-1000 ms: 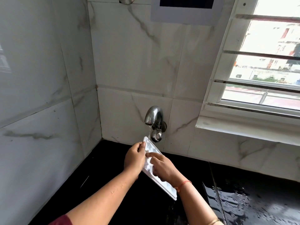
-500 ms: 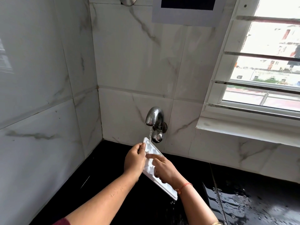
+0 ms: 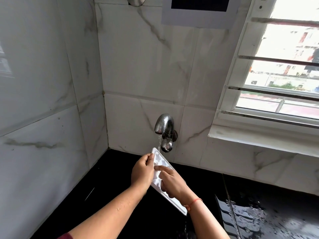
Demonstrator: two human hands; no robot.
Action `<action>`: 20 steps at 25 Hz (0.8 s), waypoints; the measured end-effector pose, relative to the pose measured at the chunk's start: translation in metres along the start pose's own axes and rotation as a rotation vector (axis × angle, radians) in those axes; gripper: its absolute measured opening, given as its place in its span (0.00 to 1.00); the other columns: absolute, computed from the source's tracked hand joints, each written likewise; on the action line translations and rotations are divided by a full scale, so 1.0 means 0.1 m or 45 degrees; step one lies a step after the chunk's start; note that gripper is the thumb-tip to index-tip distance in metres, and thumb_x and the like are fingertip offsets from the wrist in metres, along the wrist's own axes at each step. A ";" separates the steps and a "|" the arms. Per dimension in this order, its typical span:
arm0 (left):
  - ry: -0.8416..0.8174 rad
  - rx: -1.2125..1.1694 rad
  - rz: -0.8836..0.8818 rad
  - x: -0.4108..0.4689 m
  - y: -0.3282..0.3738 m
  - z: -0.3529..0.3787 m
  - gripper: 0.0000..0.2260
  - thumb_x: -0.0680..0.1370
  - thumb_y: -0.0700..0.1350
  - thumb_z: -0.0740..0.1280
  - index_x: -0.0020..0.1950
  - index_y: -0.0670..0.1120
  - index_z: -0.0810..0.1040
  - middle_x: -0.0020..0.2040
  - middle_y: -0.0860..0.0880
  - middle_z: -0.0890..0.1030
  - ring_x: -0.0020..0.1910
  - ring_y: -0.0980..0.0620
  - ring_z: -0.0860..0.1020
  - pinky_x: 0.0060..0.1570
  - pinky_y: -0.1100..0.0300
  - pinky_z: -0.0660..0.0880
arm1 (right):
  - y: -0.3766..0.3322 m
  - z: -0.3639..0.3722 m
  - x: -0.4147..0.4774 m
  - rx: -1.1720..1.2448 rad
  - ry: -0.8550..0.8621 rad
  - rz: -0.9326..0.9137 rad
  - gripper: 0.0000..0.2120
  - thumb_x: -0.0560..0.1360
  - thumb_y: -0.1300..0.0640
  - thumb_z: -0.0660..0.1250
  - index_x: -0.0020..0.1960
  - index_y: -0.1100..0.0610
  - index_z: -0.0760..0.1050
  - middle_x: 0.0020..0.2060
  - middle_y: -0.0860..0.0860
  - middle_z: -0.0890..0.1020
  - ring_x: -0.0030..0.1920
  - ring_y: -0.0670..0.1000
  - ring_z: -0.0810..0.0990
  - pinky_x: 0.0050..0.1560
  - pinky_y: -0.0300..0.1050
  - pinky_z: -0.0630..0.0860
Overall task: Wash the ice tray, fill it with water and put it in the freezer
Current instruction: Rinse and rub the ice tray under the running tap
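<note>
A white ice tray [image 3: 161,162] is held tilted, its far end raised under the steel wall tap [image 3: 164,124]. A thin stream of water runs from the tap onto the tray's top end. My left hand [image 3: 142,171] grips the tray's left edge, thumb on the rim. My right hand [image 3: 170,180] lies on the tray's face with the index finger stretched out into a compartment and the other fingers bent; it covers the tray's middle. Water drips off the tray's lower end.
A black sink basin [image 3: 120,195] lies below the hands, with a wet black counter [image 3: 267,218] to the right. White marble tiles close in the left and back. A white window sill [image 3: 259,137] juts out at the right.
My right hand's fingers have shifted slightly over the tray's compartments. The tray and my left hand have stayed under the running tap.
</note>
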State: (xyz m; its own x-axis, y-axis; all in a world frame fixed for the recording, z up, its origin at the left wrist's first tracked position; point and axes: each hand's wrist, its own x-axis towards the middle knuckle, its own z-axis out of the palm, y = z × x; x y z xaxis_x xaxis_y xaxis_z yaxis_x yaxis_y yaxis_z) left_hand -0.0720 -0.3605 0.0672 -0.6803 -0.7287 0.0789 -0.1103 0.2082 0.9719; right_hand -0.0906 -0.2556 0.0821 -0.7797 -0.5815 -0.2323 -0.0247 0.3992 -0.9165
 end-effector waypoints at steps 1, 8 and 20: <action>-0.003 0.010 0.003 0.00 0.00 0.00 0.13 0.79 0.48 0.60 0.54 0.41 0.79 0.40 0.49 0.78 0.42 0.50 0.76 0.45 0.62 0.68 | -0.01 0.01 0.00 0.019 0.007 0.001 0.18 0.74 0.62 0.54 0.59 0.51 0.74 0.25 0.50 0.68 0.17 0.40 0.65 0.19 0.31 0.58; 0.010 0.043 0.077 -0.01 0.07 -0.03 0.13 0.79 0.48 0.60 0.53 0.41 0.79 0.41 0.49 0.79 0.42 0.53 0.75 0.40 0.65 0.66 | -0.09 0.02 -0.02 -0.006 0.079 -0.063 0.18 0.75 0.63 0.52 0.58 0.53 0.75 0.23 0.44 0.71 0.17 0.40 0.67 0.18 0.29 0.61; 0.135 0.024 0.064 -0.01 0.07 -0.17 0.14 0.79 0.50 0.59 0.54 0.43 0.79 0.43 0.46 0.80 0.44 0.48 0.76 0.44 0.62 0.66 | -0.01 0.08 -0.01 0.030 0.115 -0.016 0.13 0.75 0.65 0.52 0.47 0.54 0.73 0.23 0.47 0.70 0.17 0.40 0.65 0.18 0.30 0.60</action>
State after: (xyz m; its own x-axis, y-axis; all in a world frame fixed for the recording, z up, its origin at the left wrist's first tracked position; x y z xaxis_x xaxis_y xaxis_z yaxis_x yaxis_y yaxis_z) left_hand -0.0598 -0.3694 0.0777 -0.6050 -0.7816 0.1517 -0.0920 0.2579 0.9618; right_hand -0.0849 -0.2614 0.0802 -0.8326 -0.5196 -0.1916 -0.0205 0.3747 -0.9269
